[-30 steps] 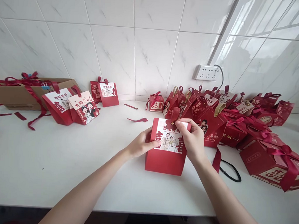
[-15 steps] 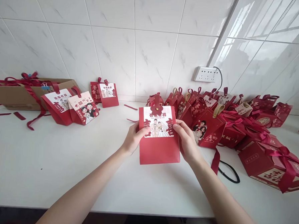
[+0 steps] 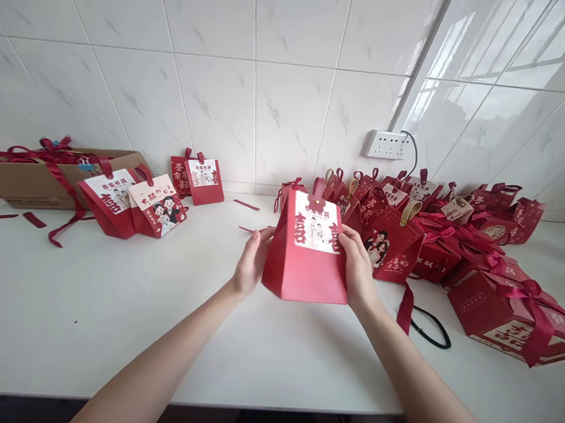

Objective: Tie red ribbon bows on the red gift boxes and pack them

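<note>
Between my two hands, above the white table, is a red gift box (image 3: 313, 276) with a tapered top, a dark red strap fastened by a stud, and a white panel picturing a wedding couple. My left hand (image 3: 252, 263) holds its left side, thumb pointing up and fingers partly hidden behind the box. On the other side my right hand (image 3: 359, 266) grips the edge, thumb on the front. Just behind the right hand stands a darker red gift box (image 3: 391, 249) with a beige loop and a printed couple.
Several red gift boxes crowd the right, including a large ribboned box (image 3: 483, 304) near a black cord loop (image 3: 432, 327). On the left are a cardboard box (image 3: 23, 182) of ribbons and a pair of gift boxes (image 3: 107, 205). A power strip (image 3: 387, 144) is on the tiled wall.
The box has turned so its left side face now shows, and it has shifted slightly right. My left thumb has come off the front panel to the box's left side.
</note>
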A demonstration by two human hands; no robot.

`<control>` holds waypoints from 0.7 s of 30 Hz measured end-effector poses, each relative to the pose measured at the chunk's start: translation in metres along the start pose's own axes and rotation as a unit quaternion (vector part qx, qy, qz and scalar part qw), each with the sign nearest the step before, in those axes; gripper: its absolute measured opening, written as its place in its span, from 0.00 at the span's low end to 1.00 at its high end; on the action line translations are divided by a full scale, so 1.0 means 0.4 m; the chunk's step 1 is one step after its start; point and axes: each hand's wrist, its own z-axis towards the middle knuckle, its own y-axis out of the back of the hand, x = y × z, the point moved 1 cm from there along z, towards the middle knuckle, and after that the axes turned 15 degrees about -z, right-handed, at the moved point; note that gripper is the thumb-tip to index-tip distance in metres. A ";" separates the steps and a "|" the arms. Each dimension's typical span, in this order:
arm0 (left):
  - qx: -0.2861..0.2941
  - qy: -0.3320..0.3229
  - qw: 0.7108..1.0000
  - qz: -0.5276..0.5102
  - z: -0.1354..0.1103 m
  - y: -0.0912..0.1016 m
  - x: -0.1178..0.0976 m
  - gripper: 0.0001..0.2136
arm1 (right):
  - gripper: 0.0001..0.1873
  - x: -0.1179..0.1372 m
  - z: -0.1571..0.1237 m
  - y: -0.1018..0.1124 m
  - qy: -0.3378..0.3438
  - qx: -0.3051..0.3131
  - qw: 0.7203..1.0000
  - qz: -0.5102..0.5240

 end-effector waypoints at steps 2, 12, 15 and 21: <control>0.025 -0.018 1.000 -0.001 0.000 -0.001 -0.006 0.27 | 0.13 -0.018 0.009 -0.005 -0.048 -0.010 0.998 0.051; 0.120 -0.062 0.968 0.213 -0.015 -0.017 0.014 0.29 | 0.15 -0.028 -0.005 -0.028 -0.134 0.136 0.976 0.110; 0.073 -0.072 0.969 0.227 -0.017 -0.020 0.023 0.29 | 0.12 -0.033 -0.005 -0.030 -0.140 0.119 0.980 0.074; 0.047 -0.068 0.970 0.228 -0.018 -0.024 0.025 0.27 | 0.09 -0.056 0.006 -0.027 -0.134 0.099 0.985 0.051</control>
